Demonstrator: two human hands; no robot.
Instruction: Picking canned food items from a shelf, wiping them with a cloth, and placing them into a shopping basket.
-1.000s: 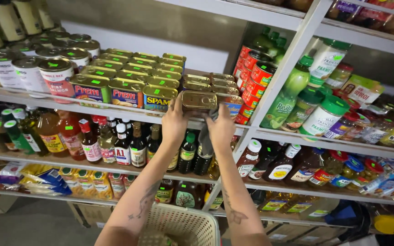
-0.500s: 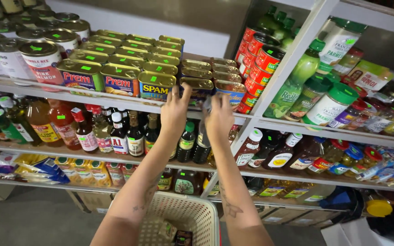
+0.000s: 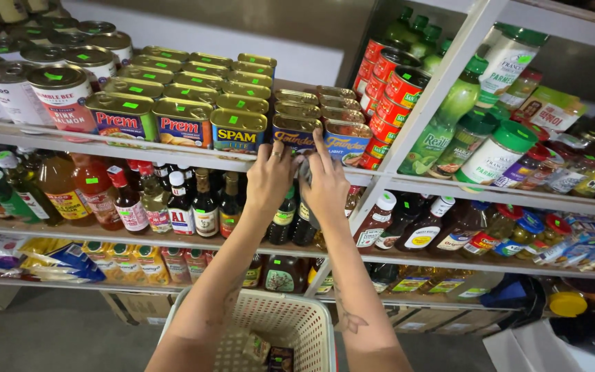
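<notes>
Hands are lower now. A second ago they held a tin up high. Now left hand [image 3: 268, 180] and right hand [image 3: 325, 184] press flat, empty, under the tin [image 3: 296, 131] on the shelf [image 3: 105, 148].

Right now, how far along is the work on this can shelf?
Done: the rectangular cans stand in full rows up to the shelf edge. In hand: the left hand and right hand meet just below that edge, with something grey between them, unclear what. Left: the basket holds a few small items.
</notes>
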